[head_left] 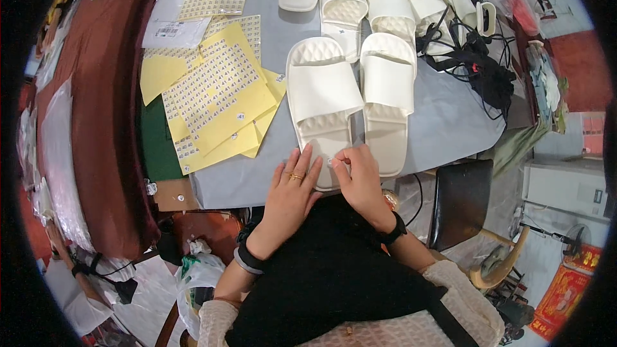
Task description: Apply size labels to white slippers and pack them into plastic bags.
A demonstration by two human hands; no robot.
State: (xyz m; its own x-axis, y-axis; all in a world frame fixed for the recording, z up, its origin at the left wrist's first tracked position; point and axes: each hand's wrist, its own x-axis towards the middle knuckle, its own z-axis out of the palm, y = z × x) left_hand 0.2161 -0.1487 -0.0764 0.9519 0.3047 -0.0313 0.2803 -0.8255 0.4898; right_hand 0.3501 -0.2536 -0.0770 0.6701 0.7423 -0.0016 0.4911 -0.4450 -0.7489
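A cream-white slide slipper (324, 90) lies with its heel toward me on the grey-covered table. Its partner, another white slipper (390, 90), lies close along its right side. My left hand (288, 186) rests with fingers spread at the left edge of the first slipper's heel. Thumb and forefinger of my right hand (360, 177) pinch together over the same heel, at a small round white sticker (330, 161). That sticker touches the insole, partly covered by the fingertips. Yellow sheets of small round printed stickers (215, 93) overlap to the left of the slippers.
Several more white slippers (392, 13) crowd the far side of the table. Black straps and cords (479, 67) lie tangled at the right. A plastic packet (173, 32) sits by the far sticker sheets. A dark chair back (459, 204) stands beyond the table's near right edge.
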